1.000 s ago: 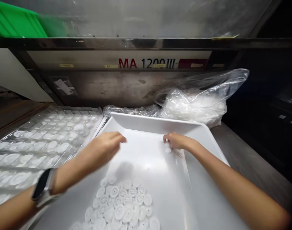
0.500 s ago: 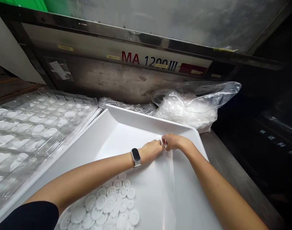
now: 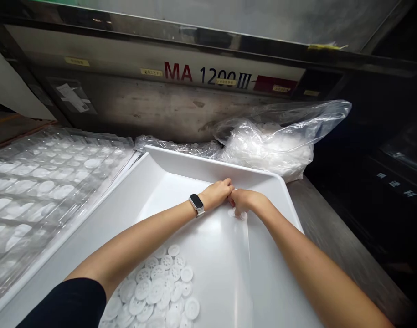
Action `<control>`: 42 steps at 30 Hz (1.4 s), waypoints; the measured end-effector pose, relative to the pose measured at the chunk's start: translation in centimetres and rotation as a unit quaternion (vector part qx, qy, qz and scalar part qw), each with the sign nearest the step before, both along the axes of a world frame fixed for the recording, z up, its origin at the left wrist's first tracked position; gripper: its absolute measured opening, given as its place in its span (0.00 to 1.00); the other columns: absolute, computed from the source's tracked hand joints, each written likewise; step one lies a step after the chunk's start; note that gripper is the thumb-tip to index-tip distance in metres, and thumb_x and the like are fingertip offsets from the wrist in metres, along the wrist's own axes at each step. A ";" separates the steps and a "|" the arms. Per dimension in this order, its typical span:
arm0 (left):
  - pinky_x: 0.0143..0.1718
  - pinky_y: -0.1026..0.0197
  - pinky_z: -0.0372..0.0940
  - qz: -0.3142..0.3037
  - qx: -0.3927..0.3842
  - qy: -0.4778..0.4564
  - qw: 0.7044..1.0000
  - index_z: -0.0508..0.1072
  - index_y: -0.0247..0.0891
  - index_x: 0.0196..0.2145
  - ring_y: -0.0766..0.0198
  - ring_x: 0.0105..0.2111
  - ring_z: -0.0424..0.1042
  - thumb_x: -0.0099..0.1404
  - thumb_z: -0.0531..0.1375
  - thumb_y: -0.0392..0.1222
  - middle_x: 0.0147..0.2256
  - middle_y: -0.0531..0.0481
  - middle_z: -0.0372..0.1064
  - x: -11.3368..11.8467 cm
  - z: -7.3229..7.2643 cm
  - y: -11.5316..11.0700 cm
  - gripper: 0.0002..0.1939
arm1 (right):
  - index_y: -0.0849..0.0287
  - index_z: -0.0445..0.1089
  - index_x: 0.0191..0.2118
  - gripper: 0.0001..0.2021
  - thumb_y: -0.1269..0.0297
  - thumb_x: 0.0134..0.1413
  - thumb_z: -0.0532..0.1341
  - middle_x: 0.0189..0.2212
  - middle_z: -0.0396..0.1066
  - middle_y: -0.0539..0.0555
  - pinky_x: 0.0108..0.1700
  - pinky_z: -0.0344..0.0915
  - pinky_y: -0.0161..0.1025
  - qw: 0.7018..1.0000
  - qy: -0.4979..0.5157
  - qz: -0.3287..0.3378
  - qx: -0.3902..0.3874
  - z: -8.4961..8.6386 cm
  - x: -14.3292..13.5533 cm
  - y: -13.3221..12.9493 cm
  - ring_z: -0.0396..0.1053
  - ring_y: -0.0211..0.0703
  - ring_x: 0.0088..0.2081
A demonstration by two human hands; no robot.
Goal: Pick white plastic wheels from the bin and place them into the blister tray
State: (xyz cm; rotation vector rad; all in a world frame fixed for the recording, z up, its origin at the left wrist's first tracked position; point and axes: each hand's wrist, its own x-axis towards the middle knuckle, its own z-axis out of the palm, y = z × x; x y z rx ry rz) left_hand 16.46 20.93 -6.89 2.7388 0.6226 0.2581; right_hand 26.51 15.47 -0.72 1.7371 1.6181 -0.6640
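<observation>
Both hands meet near the far right corner of a large white plastic tray (image 3: 208,269). My left hand (image 3: 218,193), with a fitness band (image 3: 196,203) on its wrist, has its fingers curled together; whatever they hold is hidden. Close against it, my right hand (image 3: 243,199) points down with fingers bent and pressed together, their contents hidden too. Just under the right fingertips lie a few small white plastic discs (image 3: 243,215). A heap of white plastic wheels (image 3: 156,290), some with holes or spokes, lies in the near left of the tray, below my left forearm.
Left of the tray stand clear plastic compartment trays (image 3: 58,175) holding white round parts. Behind the far rim, a clear plastic bag (image 3: 266,148) of white pieces leans by a metal machine panel (image 3: 153,102). A metal surface (image 3: 334,232) runs along the right side.
My left hand has moved up and slightly right, toward the tray's far wall. My right hand has stayed close by, with its fingers lower over the discs. The view has shifted a little.
</observation>
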 end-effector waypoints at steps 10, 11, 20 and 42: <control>0.44 0.50 0.69 0.002 0.023 0.047 0.999 0.69 0.35 0.46 0.60 0.42 0.71 0.65 0.57 0.46 0.45 0.46 0.69 -1.0 -0.2 1.0 0.15 | 0.61 0.65 0.50 0.14 0.61 0.61 0.60 0.46 0.67 0.56 0.43 0.70 0.46 1.000 0.023 -0.006 -0.017 0.5 -0.1 -0.1 0.69 0.44 0.42; 0.44 0.50 0.69 0.001 0.018 0.047 0.999 0.69 0.35 0.46 0.60 0.42 0.70 0.65 0.57 0.46 0.45 0.46 0.69 -1.1 -0.1 1.1 0.14 | 0.61 0.65 0.50 0.14 0.61 0.61 0.61 0.46 0.67 0.56 0.42 0.70 0.46 1.000 0.024 -0.004 -0.018 0.5 -0.3 -0.1 0.69 0.44 0.42; 0.48 0.46 0.66 0.025 -0.125 0.000 0.992 0.69 0.36 0.46 0.57 0.47 0.69 0.65 0.58 0.46 0.48 0.45 0.67 -1.6 -0.4 1.7 0.15 | 0.61 0.64 0.51 0.15 0.63 0.61 0.60 0.45 0.67 0.55 0.37 0.71 0.41 0.997 0.046 -0.028 -0.056 -0.5 -1.8 -0.4 0.70 0.41 0.38; 0.50 0.64 0.66 0.284 -0.744 -0.182 0.576 0.72 0.35 0.48 0.65 0.41 0.74 0.63 0.60 0.45 0.45 0.46 0.72 -19.6 9.0 -10.1 0.17 | 0.61 0.65 0.48 0.13 0.63 0.59 0.62 0.48 0.64 0.56 0.41 0.69 0.44 0.997 0.048 0.052 0.037 -1.5 -5.5 -2.9 0.67 0.44 0.43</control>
